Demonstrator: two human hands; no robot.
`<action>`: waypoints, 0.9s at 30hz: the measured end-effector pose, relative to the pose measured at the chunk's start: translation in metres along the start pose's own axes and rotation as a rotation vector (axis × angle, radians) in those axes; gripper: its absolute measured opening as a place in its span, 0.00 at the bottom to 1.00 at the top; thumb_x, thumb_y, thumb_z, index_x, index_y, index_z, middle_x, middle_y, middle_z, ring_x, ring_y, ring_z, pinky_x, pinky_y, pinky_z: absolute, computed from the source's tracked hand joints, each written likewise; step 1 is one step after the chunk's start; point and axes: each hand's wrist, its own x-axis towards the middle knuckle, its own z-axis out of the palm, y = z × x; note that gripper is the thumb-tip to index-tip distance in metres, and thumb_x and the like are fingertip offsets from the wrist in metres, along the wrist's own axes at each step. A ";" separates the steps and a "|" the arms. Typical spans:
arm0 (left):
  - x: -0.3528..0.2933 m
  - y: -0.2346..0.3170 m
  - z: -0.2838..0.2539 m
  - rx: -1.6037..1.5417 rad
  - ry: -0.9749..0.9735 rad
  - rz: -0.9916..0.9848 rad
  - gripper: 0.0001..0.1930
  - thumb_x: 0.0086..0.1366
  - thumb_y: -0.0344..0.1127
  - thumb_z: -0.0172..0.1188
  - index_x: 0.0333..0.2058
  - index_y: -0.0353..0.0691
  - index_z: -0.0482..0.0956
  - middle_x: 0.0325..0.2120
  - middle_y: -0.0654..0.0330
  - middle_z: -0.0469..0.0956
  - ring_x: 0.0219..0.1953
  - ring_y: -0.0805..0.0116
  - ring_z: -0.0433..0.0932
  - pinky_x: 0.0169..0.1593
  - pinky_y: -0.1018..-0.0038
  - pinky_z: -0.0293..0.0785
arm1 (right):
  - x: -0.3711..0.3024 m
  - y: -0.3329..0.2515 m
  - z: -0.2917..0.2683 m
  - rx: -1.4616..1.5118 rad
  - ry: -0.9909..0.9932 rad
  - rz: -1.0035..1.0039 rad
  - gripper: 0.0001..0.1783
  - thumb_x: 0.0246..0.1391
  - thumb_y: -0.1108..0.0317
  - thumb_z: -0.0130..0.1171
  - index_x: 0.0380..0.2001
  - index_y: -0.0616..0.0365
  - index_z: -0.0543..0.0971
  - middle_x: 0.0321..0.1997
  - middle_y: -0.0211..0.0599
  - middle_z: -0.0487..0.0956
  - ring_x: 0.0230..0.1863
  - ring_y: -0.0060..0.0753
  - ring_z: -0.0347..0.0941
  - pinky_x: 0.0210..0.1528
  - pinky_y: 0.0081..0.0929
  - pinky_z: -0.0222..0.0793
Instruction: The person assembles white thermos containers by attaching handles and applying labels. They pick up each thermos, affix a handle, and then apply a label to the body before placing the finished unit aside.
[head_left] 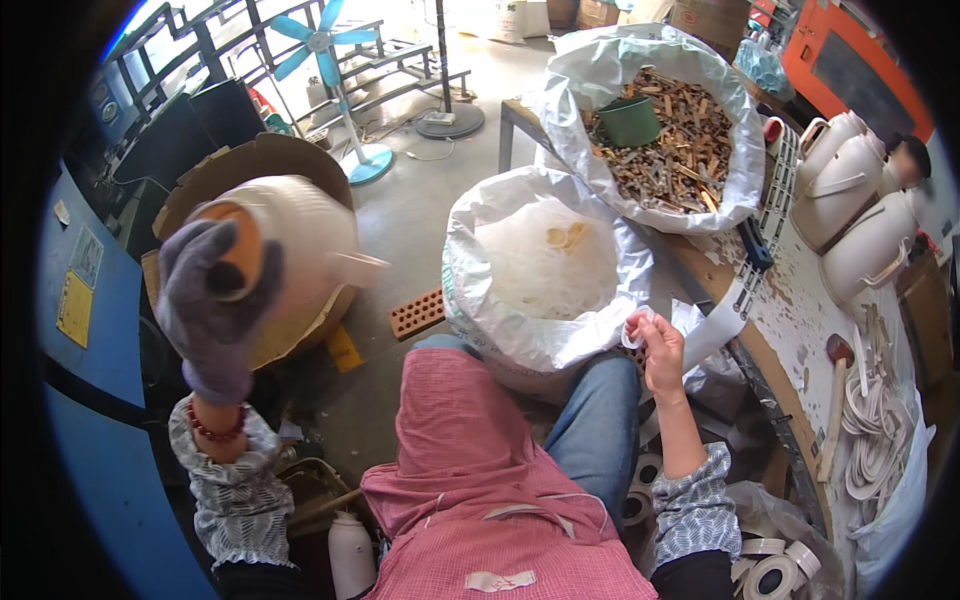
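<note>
My left hand [205,300], in a grey glove, grips a cream plastic jug [300,225] at its brown-orange end. The jug is tilted and blurred by motion, over a large round cardboard drum [268,155] on the left. My right hand [660,352] is bare and pinches a thin translucent ring [637,322] between thumb and fingertips. It is at the near right rim of a white woven sack [465,240], which stands before my knees. Inside the sack lies a heap of similar translucent rings [535,275], with a few yellowish ones on top.
A second white sack [570,75] of small brown metal pieces [680,140] holds a green cup [630,122]. Cream jugs [845,190] and a mallet [838,350] rest on the right workbench [790,345]. A blue fan [318,42] stands at the back; a perforated brick [416,314] lies beside the near sack.
</note>
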 end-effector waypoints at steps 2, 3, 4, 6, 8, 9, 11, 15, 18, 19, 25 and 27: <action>0.015 0.045 0.021 -0.196 -0.079 0.056 0.25 0.47 0.32 0.75 0.44 0.43 0.74 0.38 0.56 0.76 0.39 0.57 0.79 0.41 0.64 0.78 | -0.010 -0.041 0.011 0.065 -0.030 -0.059 0.12 0.63 0.68 0.53 0.27 0.62 0.76 0.32 0.37 0.79 0.27 0.20 0.70 0.32 0.19 0.68; 0.015 0.069 0.035 -0.272 -0.168 0.086 0.25 0.46 0.32 0.75 0.44 0.44 0.74 0.38 0.56 0.76 0.38 0.56 0.78 0.41 0.64 0.78 | -0.013 -0.057 0.016 0.102 -0.048 -0.089 0.12 0.63 0.69 0.52 0.26 0.63 0.75 0.33 0.38 0.80 0.27 0.20 0.70 0.32 0.19 0.68; 0.019 0.093 0.055 -0.425 -0.186 0.125 0.26 0.45 0.33 0.76 0.44 0.45 0.75 0.41 0.55 0.76 0.40 0.55 0.78 0.42 0.64 0.77 | -0.012 -0.077 0.018 0.083 -0.108 -0.181 0.11 0.64 0.69 0.52 0.27 0.63 0.75 0.34 0.41 0.80 0.26 0.20 0.70 0.31 0.18 0.68; 0.006 0.135 0.109 -0.679 -0.213 0.205 0.29 0.43 0.36 0.76 0.46 0.48 0.75 0.46 0.54 0.74 0.45 0.52 0.76 0.46 0.62 0.75 | -0.013 -0.104 0.016 0.135 -0.152 -0.278 0.12 0.64 0.67 0.52 0.30 0.64 0.75 0.35 0.43 0.80 0.27 0.20 0.70 0.30 0.18 0.67; -0.005 0.167 0.139 -0.726 -0.169 0.191 0.32 0.41 0.41 0.76 0.48 0.50 0.75 0.50 0.53 0.71 0.49 0.50 0.73 0.52 0.58 0.71 | -0.016 -0.129 0.029 0.106 -0.178 -0.345 0.13 0.65 0.63 0.52 0.34 0.65 0.77 0.38 0.45 0.80 0.30 0.23 0.73 0.32 0.19 0.69; -0.009 0.180 0.148 -0.685 -0.112 0.134 0.33 0.41 0.42 0.75 0.50 0.51 0.75 0.51 0.53 0.71 0.51 0.49 0.72 0.54 0.57 0.69 | -0.017 -0.137 0.037 0.060 -0.187 -0.365 0.16 0.64 0.60 0.52 0.38 0.65 0.77 0.39 0.46 0.80 0.33 0.27 0.76 0.34 0.21 0.72; -0.006 0.197 0.156 -0.686 -0.087 -0.038 0.38 0.41 0.46 0.75 0.54 0.50 0.72 0.51 0.54 0.71 0.55 0.48 0.69 0.59 0.51 0.64 | -0.020 -0.153 0.052 0.061 -0.316 -0.209 0.22 0.65 0.63 0.50 0.56 0.68 0.68 0.52 0.52 0.76 0.44 0.37 0.77 0.48 0.35 0.76; -0.006 0.200 0.167 -0.789 -0.339 -0.083 0.45 0.40 0.45 0.75 0.60 0.44 0.67 0.48 0.51 0.73 0.55 0.51 0.70 0.60 0.52 0.64 | -0.016 -0.152 0.065 -0.274 -0.352 -0.035 0.15 0.59 0.80 0.49 0.50 0.67 0.69 0.49 0.44 0.76 0.48 0.29 0.75 0.51 0.29 0.74; -0.007 0.187 0.172 -0.946 -0.448 -0.122 0.47 0.40 0.43 0.74 0.62 0.43 0.64 0.47 0.50 0.73 0.55 0.49 0.69 0.60 0.53 0.63 | -0.015 -0.137 0.076 -0.811 -0.263 -0.426 0.10 0.50 0.80 0.56 0.38 0.60 0.73 0.36 0.44 0.77 0.38 0.47 0.77 0.38 0.36 0.73; -0.008 0.182 0.173 -1.014 -0.487 -0.143 0.48 0.40 0.43 0.74 0.62 0.42 0.64 0.48 0.50 0.73 0.55 0.48 0.69 0.60 0.54 0.63 | -0.015 -0.140 0.079 -0.943 -0.284 -0.538 0.10 0.47 0.81 0.56 0.35 0.60 0.73 0.33 0.45 0.76 0.36 0.51 0.75 0.37 0.38 0.72; -0.025 0.180 0.172 -1.021 -0.475 -0.064 0.47 0.37 0.41 0.75 0.60 0.43 0.66 0.51 0.52 0.74 0.56 0.46 0.69 0.61 0.55 0.64 | -0.013 -0.128 0.078 -1.180 -0.589 -0.482 0.07 0.43 0.77 0.55 0.29 0.58 0.73 0.29 0.41 0.74 0.34 0.50 0.74 0.36 0.40 0.72; -0.026 0.179 0.170 -1.025 -0.453 -0.091 0.45 0.37 0.42 0.75 0.59 0.43 0.68 0.50 0.53 0.74 0.56 0.47 0.70 0.61 0.55 0.64 | -0.016 -0.126 0.081 -1.213 -0.526 -0.544 0.07 0.43 0.76 0.55 0.29 0.57 0.74 0.29 0.41 0.74 0.34 0.48 0.74 0.37 0.39 0.72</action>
